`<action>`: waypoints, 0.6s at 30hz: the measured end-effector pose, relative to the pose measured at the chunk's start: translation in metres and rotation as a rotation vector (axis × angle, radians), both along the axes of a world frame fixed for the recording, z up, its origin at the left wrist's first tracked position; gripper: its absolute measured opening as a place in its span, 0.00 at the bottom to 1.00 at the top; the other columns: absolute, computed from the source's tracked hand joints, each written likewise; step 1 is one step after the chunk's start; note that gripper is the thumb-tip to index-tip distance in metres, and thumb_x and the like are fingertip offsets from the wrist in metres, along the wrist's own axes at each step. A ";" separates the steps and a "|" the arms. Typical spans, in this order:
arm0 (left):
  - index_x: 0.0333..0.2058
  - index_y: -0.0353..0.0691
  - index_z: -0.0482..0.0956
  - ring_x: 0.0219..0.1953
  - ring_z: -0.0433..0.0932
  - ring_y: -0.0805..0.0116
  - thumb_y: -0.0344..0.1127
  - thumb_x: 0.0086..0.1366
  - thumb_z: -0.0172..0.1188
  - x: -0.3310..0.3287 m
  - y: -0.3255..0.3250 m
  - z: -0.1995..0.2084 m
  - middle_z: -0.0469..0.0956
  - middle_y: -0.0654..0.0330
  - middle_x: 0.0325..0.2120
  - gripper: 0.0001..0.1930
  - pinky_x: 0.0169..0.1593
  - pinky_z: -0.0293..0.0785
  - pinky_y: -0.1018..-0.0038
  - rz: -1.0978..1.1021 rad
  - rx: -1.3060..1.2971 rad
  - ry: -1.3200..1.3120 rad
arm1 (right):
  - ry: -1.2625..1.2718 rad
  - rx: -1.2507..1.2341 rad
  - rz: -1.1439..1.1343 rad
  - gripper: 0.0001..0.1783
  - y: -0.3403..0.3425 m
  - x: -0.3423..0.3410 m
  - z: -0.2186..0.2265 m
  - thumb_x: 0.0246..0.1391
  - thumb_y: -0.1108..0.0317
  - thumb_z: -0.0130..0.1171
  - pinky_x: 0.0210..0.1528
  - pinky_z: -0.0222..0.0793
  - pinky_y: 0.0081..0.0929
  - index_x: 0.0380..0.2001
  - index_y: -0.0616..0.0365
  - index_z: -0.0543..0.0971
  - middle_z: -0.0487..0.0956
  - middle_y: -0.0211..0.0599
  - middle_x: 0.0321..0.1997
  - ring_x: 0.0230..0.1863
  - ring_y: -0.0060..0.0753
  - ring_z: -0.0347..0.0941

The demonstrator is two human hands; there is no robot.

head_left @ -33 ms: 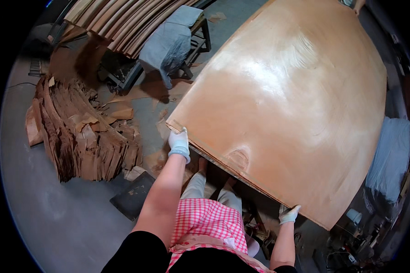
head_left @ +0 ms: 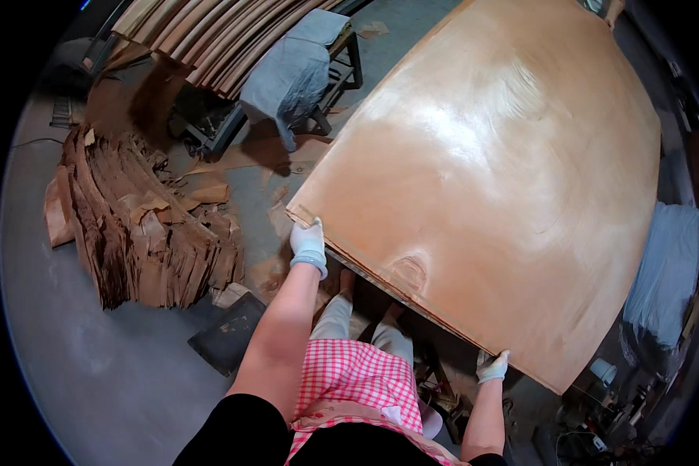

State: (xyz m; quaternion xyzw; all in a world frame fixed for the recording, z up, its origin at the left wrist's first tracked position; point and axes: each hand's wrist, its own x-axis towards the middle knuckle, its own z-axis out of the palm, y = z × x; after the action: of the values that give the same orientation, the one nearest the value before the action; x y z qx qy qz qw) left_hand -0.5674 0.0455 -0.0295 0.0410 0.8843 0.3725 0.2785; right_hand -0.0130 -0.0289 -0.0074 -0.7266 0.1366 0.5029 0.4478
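A large, glossy, light-brown veneer sheet [head_left: 474,186], seemingly layered along its near edge, spreads from in front of me to the far right. My left hand [head_left: 308,242], in a white glove, grips its near left corner with the thumb on top. Farther right along the same edge, my gloved right hand [head_left: 492,367] also holds it, thumb uppermost. The fingers of both hands are mostly hidden under the edge. At the far right end, another person's hand [head_left: 615,11] is at the sheet's edge.
On the left floor stands a pile of ragged brown veneer strips [head_left: 144,233], with a dark flat panel [head_left: 227,332] near it. Long curved-looking boards [head_left: 217,35] lie at the far left, beside a stand draped with grey cloth [head_left: 287,74]. A bluish covered stack [head_left: 664,272] stands right.
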 end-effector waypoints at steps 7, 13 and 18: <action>0.35 0.34 0.76 0.25 0.75 0.71 0.35 0.63 0.64 -0.011 -0.019 -0.021 0.79 0.59 0.27 0.10 0.32 0.73 0.71 0.107 0.065 -0.149 | -0.086 -0.091 0.051 0.26 0.001 0.007 -0.015 0.66 0.40 0.37 0.40 0.74 0.33 0.54 0.43 0.70 0.75 0.28 0.51 0.46 0.33 0.73; 0.28 0.41 0.70 0.18 0.70 0.74 0.38 0.63 0.64 -0.005 -0.017 -0.016 0.73 0.64 0.22 0.12 0.19 0.68 0.75 0.105 0.257 -0.262 | -0.110 -0.101 -0.007 0.26 -0.001 0.005 -0.012 0.67 0.41 0.35 0.39 0.73 0.33 0.54 0.44 0.70 0.74 0.29 0.52 0.45 0.33 0.72; 0.31 0.41 0.72 0.22 0.74 0.72 0.42 0.64 0.63 -0.009 -0.022 -0.012 0.77 0.61 0.26 0.12 0.24 0.71 0.75 0.106 0.309 -0.314 | -0.102 -0.083 0.027 0.27 -0.001 0.009 -0.023 0.65 0.38 0.37 0.39 0.72 0.33 0.52 0.42 0.71 0.75 0.25 0.51 0.46 0.32 0.71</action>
State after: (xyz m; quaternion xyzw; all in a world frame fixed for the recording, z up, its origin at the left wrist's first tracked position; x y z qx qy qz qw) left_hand -0.5768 0.0239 -0.0412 -0.0219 0.7634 0.5194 0.3833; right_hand -0.0045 -0.0303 -0.0304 -0.7710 0.1245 0.4654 0.4166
